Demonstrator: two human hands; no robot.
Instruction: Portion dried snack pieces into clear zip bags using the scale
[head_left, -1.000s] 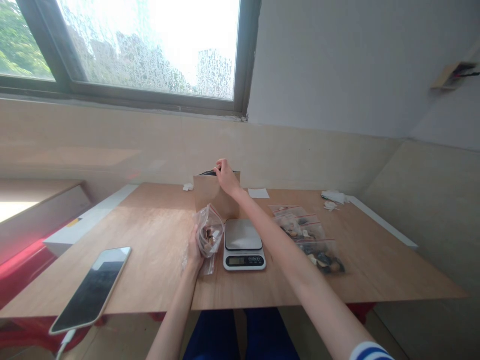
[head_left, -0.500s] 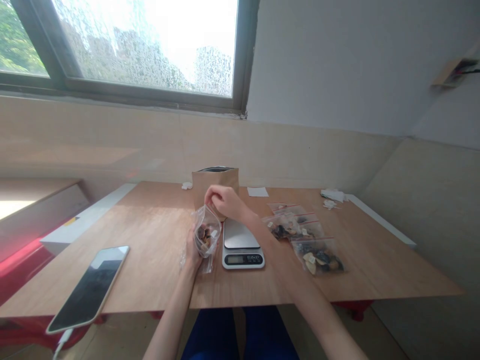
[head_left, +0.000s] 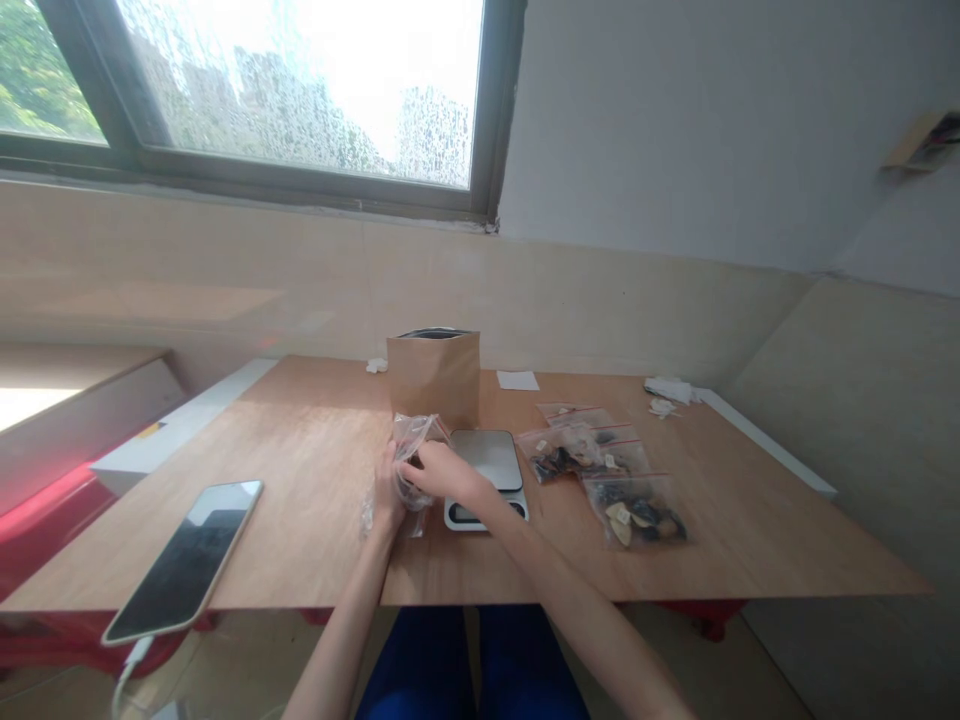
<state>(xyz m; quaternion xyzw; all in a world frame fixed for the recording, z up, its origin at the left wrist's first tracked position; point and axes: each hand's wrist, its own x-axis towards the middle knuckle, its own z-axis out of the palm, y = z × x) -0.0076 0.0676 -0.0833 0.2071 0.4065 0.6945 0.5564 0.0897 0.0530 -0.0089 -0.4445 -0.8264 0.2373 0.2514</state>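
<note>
My left hand [head_left: 385,495] is wrapped round the left side of a clear plastic zip bag [head_left: 420,432], holding it upright with its mouth open. Dark dried pieces sit inside, mostly covered now by my right hand [head_left: 433,472]. The fingers of that hand are curled together at the bag's mouth, the tips partly inside; what they pinch is hidden. Just right of the bag lies a white kitchen scale [head_left: 487,460] with a steel plate, its display partly behind my right wrist. Behind the bag stands an open brown kraft paper pouch [head_left: 435,375].
Several filled zip bags [head_left: 634,510] lie right of the scale on the wooden table [head_left: 300,430]. A phone [head_left: 187,560] with a cable rests at the left front edge. A white paper [head_left: 517,380] and crumpled scraps [head_left: 667,392] lie toward the back.
My right hand has come down from above the bag's rim, in front of the kraft pouch, to the bag's mouth. My left hand keeps its hold on the bag.
</note>
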